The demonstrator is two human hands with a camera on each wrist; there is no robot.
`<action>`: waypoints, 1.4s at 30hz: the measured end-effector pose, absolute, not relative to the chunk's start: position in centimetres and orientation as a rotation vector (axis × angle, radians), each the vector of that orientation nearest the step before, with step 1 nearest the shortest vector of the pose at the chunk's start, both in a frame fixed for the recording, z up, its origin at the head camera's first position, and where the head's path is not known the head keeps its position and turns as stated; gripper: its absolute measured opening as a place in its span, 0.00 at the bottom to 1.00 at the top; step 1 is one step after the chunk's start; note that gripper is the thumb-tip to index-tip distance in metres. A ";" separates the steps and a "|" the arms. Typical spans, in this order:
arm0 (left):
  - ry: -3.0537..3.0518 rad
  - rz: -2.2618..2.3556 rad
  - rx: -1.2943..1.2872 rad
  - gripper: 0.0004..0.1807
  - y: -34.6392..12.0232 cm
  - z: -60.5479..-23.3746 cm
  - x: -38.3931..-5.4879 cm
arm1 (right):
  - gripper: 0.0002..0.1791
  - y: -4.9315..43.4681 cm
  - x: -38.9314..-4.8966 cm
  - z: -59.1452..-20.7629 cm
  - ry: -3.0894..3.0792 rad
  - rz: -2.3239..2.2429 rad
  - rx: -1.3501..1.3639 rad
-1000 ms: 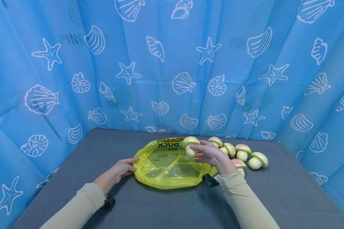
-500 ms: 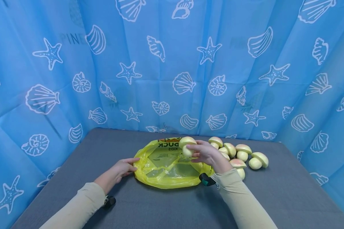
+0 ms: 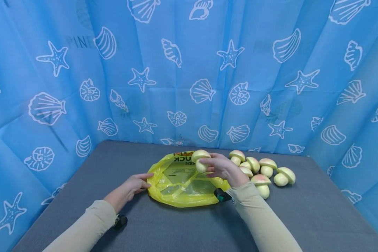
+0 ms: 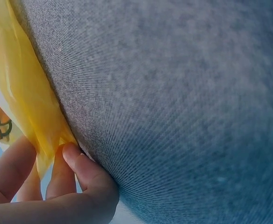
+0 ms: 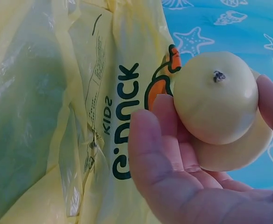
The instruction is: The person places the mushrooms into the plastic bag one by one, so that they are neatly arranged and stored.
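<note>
The pale cream mushroom [image 3: 201,155] has a smooth, rounded cap above a short, bulbous stem; from the right wrist, a small dark mark shows on the stem's end. The right hand [image 3: 222,166] grips it between thumb and fingers, in front of the far side of the yellow bag [image 3: 189,201]. That bag is thin, shiny, partly see-through plastic, its mouth spread into a wide oval, with reversed black lettering and orange print on its far wall. It lies near the middle of the tabletop [image 3: 157,231], closer to the far edge than the near one. The left hand [image 3: 132,185] pinches the bag's left rim.

Several other mushrooms [image 3: 267,164], some blushed pink, lie between the bag and the far right corner.

Compared with a second ago, the gripped mushroom has shifted left across the bag, and the sleeve [image 3: 261,217] uncovers more of the nearest loose mushroom. The left hand has hardly moved.
</note>
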State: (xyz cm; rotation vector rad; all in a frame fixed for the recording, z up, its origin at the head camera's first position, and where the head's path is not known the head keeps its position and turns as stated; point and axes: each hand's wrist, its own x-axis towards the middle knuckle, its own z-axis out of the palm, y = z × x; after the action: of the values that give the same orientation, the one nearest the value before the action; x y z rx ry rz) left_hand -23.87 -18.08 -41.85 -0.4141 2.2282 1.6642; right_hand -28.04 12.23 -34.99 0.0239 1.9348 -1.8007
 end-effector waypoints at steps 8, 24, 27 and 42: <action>2.234 1.666 -0.424 0.28 -18.1 -41.7 -23.8 | 0.24 11.1 -28.5 -35.2 1.932 -1.778 0.069; 2.236 1.662 -0.424 0.28 -18.2 -42.0 -23.8 | 0.37 9.0 -29.3 -35.6 1.937 -1.700 0.111; 2.233 1.664 -0.423 0.28 -18.2 -42.0 -23.8 | 0.35 8.5 -29.5 -35.7 1.956 -1.674 0.132; 2.261 1.659 -0.381 0.28 -18.1 -41.8 -23.5 | 0.29 6.7 -29.8 -36.5 1.984 -1.612 0.227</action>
State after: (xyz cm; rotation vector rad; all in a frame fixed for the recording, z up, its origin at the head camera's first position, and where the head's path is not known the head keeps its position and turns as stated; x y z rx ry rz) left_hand -23.54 -18.09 -41.79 -0.3810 2.2608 1.6592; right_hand -29.82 6.68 -36.47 0.2274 1.9839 -1.6123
